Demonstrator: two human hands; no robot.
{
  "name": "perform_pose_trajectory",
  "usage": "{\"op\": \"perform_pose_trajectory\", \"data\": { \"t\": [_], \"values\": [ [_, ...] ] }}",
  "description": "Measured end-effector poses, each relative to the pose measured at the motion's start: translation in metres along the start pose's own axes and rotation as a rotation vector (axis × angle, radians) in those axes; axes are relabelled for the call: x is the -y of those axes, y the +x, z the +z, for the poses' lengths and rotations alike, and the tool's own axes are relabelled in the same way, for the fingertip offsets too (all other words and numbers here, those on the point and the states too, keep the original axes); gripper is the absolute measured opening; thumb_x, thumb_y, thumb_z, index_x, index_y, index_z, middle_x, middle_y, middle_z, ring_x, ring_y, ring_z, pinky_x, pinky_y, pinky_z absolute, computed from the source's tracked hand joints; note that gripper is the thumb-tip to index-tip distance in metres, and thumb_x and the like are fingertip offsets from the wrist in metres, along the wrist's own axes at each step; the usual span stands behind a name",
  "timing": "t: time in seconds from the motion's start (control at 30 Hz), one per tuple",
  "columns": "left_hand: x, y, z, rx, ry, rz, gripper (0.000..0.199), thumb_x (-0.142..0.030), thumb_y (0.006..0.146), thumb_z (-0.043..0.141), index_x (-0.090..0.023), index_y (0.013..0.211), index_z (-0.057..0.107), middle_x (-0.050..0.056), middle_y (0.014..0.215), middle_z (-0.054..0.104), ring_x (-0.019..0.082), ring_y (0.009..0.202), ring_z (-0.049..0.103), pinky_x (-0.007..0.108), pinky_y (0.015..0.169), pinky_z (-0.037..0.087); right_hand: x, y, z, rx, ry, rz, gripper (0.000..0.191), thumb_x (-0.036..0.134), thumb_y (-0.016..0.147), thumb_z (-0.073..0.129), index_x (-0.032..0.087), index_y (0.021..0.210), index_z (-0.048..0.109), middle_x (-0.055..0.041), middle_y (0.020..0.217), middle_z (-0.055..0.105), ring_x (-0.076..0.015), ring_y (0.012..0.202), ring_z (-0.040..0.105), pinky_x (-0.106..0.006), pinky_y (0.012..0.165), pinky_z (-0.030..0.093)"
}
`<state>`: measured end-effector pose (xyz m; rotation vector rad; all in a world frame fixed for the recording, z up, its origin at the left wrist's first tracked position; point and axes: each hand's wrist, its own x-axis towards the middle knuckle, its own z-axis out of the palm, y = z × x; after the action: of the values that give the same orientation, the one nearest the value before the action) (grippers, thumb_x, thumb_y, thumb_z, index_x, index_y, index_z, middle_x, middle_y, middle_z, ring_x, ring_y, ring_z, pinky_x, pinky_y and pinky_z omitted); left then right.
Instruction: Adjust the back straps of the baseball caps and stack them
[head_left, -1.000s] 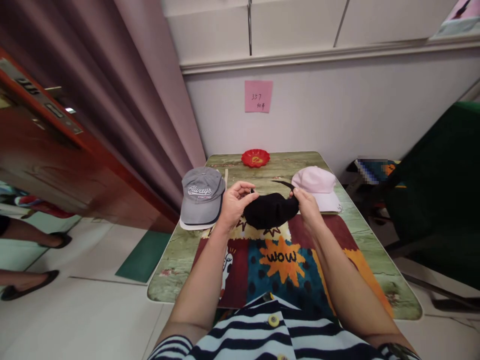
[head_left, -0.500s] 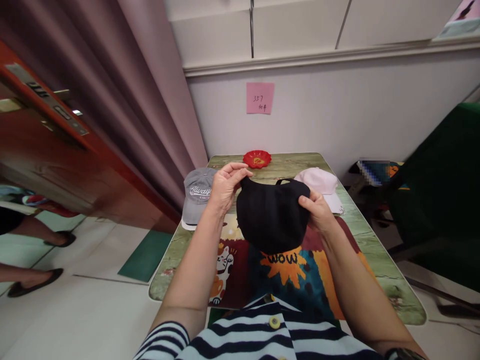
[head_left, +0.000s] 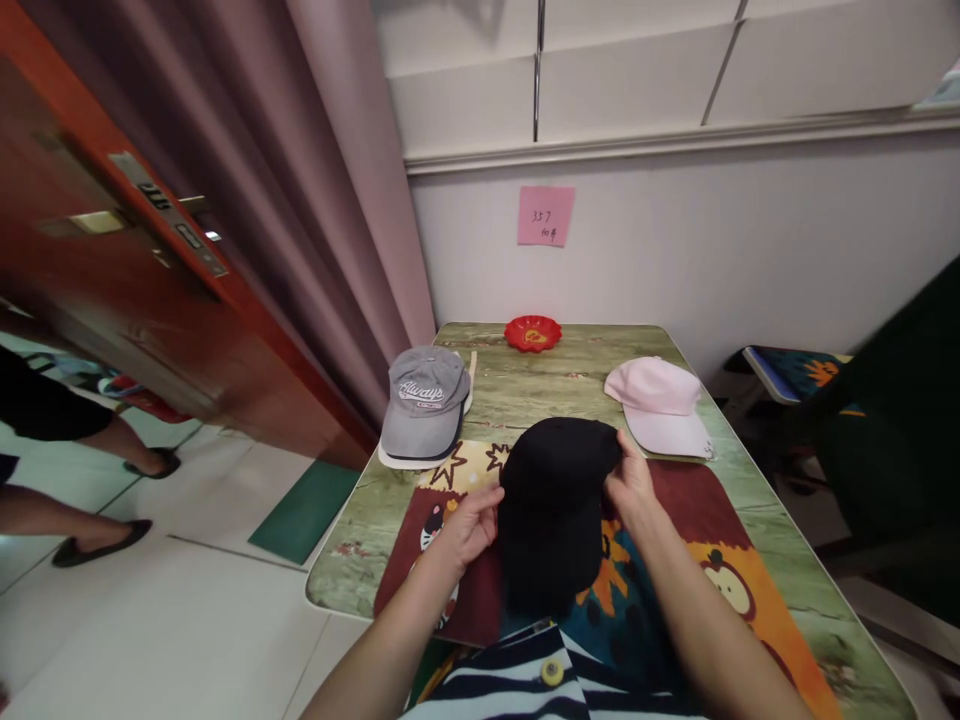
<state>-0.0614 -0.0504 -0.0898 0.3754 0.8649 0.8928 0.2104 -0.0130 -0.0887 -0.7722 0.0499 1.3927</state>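
Note:
A black baseball cap (head_left: 553, 505) is held between my two hands over the patterned mat (head_left: 480, 580), its brim toward me. My left hand (head_left: 474, 525) pinches the cap's left edge. Closed on its right side is my right hand (head_left: 631, 475), with the fingers partly behind the fabric. To the left lies a grey cap (head_left: 426, 400) with white lettering, on top of another pale-brimmed cap. A pink cap (head_left: 661, 405) rests at the right, close to my right hand.
At the far end of the wooden-patterned table (head_left: 600, 355) sits a red scalloped dish (head_left: 532, 333). A pink note (head_left: 546, 216) is on the wall. A curtain and a red door (head_left: 187, 330) stand at the left, where a person's legs (head_left: 82, 500) show. A dark green chair-like shape fills the right.
The black cap has come lower and nearer to me and has turned, so its brim now points at me. My left hand has moved from its upper edge down to its left side.

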Motion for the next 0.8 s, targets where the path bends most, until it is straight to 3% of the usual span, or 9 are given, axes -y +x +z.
{"op": "perform_pose_trajectory", "data": {
  "t": [0.1, 0.17, 0.3, 0.4, 0.5, 0.57, 0.6, 0.67, 0.8],
  "values": [
    [-0.021, 0.007, 0.007, -0.068, 0.017, 0.07, 0.032, -0.012, 0.068, 0.083, -0.015, 0.098, 0.073, 0.008, 0.104, 0.079, 0.025, 0.112, 0.071, 0.037, 0.115, 0.042, -0.008, 0.004, -0.013, 0.061, -0.02, 0.042, 0.021, 0.031, 0.098, 0.056, 0.023, 0.109, 0.072, -0.0037, 0.099, 0.081, -0.0185, 0.094, 0.077, -0.035, 0.095, 0.061],
    [-0.049, 0.013, 0.023, -0.049, 0.052, 0.17, 0.038, -0.014, 0.068, 0.083, -0.016, 0.105, 0.073, 0.009, 0.109, 0.078, 0.027, 0.115, 0.07, 0.04, 0.114, 0.044, -0.013, 0.006, -0.021, 0.126, -0.1, 0.076, 0.02, 0.034, 0.098, 0.057, 0.022, 0.107, 0.071, -0.0057, 0.103, 0.08, -0.0185, 0.094, 0.077, -0.033, 0.09, 0.063],
    [-0.135, 0.02, 0.061, 0.055, 0.116, 0.452, 0.045, -0.015, 0.068, 0.081, -0.019, 0.112, 0.072, 0.007, 0.112, 0.078, 0.024, 0.111, 0.071, 0.038, 0.108, 0.05, -0.02, 0.005, -0.038, 0.236, -0.238, 0.037, 0.023, 0.039, 0.092, 0.069, 0.02, 0.103, 0.071, -0.0109, 0.112, 0.077, -0.0218, 0.106, 0.074, -0.036, 0.097, 0.06],
    [-0.203, 0.022, 0.073, 0.031, 0.18, 0.714, 0.049, -0.015, 0.07, 0.079, -0.021, 0.118, 0.071, 0.005, 0.116, 0.077, 0.021, 0.112, 0.07, 0.033, 0.104, 0.053, -0.024, 0.003, -0.045, 0.272, -0.311, -0.024, 0.025, 0.04, 0.085, 0.078, 0.021, 0.101, 0.073, -0.01, 0.109, 0.078, -0.0225, 0.107, 0.074, -0.038, 0.103, 0.057],
    [-0.245, 0.031, 0.056, -0.101, 0.216, 0.84, 0.047, -0.014, 0.075, 0.075, -0.022, 0.121, 0.07, 0.006, 0.116, 0.077, 0.02, 0.112, 0.07, 0.032, 0.099, 0.056, -0.027, 0.0, -0.047, 0.274, -0.37, -0.061, 0.028, 0.039, 0.079, 0.083, 0.022, 0.099, 0.073, -0.0094, 0.108, 0.078, -0.0235, 0.105, 0.074, -0.039, 0.105, 0.056],
    [-0.254, 0.038, 0.031, -0.36, 0.227, 0.774, 0.043, -0.011, 0.076, 0.073, -0.018, 0.119, 0.07, 0.007, 0.104, 0.079, 0.019, 0.1, 0.073, 0.032, 0.092, 0.059, -0.028, -0.001, -0.047, 0.267, -0.38, -0.074, 0.028, 0.039, 0.078, 0.085, 0.022, 0.098, 0.074, -0.009, 0.107, 0.078, -0.0244, 0.105, 0.074, -0.041, 0.106, 0.056],
    [-0.254, 0.042, 0.017, -0.505, 0.239, 0.705, 0.042, -0.009, 0.075, 0.073, -0.017, 0.117, 0.071, 0.007, 0.096, 0.079, 0.019, 0.092, 0.074, 0.034, 0.087, 0.061, -0.028, -0.001, -0.046, 0.265, -0.381, -0.077, 0.028, 0.039, 0.077, 0.085, 0.022, 0.098, 0.074, -0.0089, 0.108, 0.078, -0.0246, 0.105, 0.074, -0.043, 0.106, 0.055],
    [-0.247, 0.047, -0.009, -0.657, 0.256, 0.605, 0.038, -0.006, 0.072, 0.074, -0.012, 0.11, 0.072, 0.008, 0.079, 0.076, 0.023, 0.078, 0.074, 0.039, 0.079, 0.062, -0.028, -0.001, -0.047, 0.266, -0.382, -0.074, 0.029, 0.039, 0.078, 0.084, 0.022, 0.099, 0.074, -0.0091, 0.109, 0.078, -0.0246, 0.107, 0.074, -0.044, 0.108, 0.054],
    [-0.235, 0.05, -0.04, -0.731, 0.288, 0.543, 0.024, -0.003, 0.067, 0.075, -0.008, 0.09, 0.074, 0.009, 0.061, 0.069, 0.027, 0.067, 0.073, 0.043, 0.069, 0.062, -0.028, 0.0, -0.047, 0.273, -0.383, -0.063, 0.029, 0.037, 0.079, 0.084, 0.021, 0.1, 0.074, -0.0099, 0.11, 0.077, -0.0225, 0.105, 0.074, -0.041, 0.109, 0.053]
  ]
}}
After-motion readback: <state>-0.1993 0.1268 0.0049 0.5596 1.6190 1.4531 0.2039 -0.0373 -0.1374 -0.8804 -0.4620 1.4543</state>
